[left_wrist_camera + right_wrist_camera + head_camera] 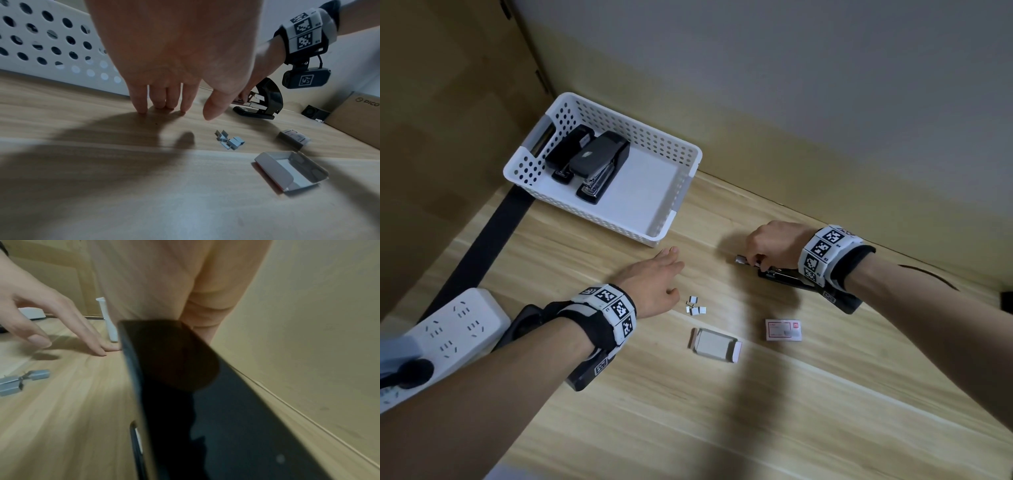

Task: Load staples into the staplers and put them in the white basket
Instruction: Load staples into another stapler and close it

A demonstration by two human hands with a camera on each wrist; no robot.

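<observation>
A white basket (599,216) at the back left holds two staplers, a black one (566,150) and a grey-topped one (599,161). On the wooden table a third black stapler (784,275) lies with its lid swung open (269,97). My right hand (756,262) is over it, fingers curled on the metal magazine. The right wrist view is mostly blocked by the stapler lid (205,402). My left hand (676,270) is empty, its straight fingertips (141,110) touching the table in front of the basket (41,40). Loose staple pieces (695,308) lie beside the left thumb.
An open, seemingly empty staple box (715,344) and a closed one (783,330) lie near the front. A white power strip (448,329) sits at the left edge. A cardboard box (357,116) and a small black object (314,112) stand at the right by the wall.
</observation>
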